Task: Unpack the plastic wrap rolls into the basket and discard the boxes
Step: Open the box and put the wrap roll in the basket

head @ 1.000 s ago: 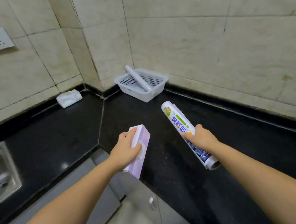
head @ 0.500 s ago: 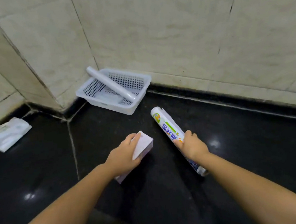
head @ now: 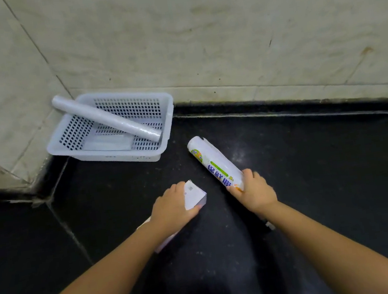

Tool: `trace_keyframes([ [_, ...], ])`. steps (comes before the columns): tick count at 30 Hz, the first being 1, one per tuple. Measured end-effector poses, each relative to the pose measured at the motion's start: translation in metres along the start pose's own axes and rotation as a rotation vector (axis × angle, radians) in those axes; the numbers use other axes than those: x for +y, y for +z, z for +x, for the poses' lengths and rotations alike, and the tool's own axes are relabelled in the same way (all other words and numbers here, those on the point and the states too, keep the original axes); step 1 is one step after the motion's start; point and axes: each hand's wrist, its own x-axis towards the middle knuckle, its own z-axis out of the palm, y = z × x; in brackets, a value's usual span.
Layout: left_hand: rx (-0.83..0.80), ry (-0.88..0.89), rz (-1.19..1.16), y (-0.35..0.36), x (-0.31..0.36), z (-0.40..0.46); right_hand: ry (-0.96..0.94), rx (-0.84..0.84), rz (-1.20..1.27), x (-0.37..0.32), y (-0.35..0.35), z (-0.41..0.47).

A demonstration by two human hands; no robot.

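White plastic basket (head: 166, 116) is sitting up and left of both hands, one bare roll (head: 106, 118) already lying slantwise across it. The left hand (head: 171, 209) is gripping the emptied box (head: 193, 196). The right hand (head: 255, 190) is clutching the printed roll (head: 215, 163) near its rear end; held so far back, it could be tipping and missing the basket.

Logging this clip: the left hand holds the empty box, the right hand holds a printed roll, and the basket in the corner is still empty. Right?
Not quite. The head view shows the basket already holds one plain roll, propped across it. The rest stands: left hand on the box, right hand on the printed roll.
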Motion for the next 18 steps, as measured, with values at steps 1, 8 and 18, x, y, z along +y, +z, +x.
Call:
trace_keyframes([
  [1,0.010,0.012,-0.040,-0.002,0.001,0.001,-0.002,-0.013,0.006,-0.001,-0.004,0.001],
  [8,0.234,0.227,-0.132,-0.038,0.014,-0.007,-0.305,0.029,0.224,-0.032,-0.047,-0.011],
  [18,0.354,0.380,-0.072,-0.081,0.030,-0.025,-0.446,-0.336,0.576,-0.063,-0.093,-0.044],
])
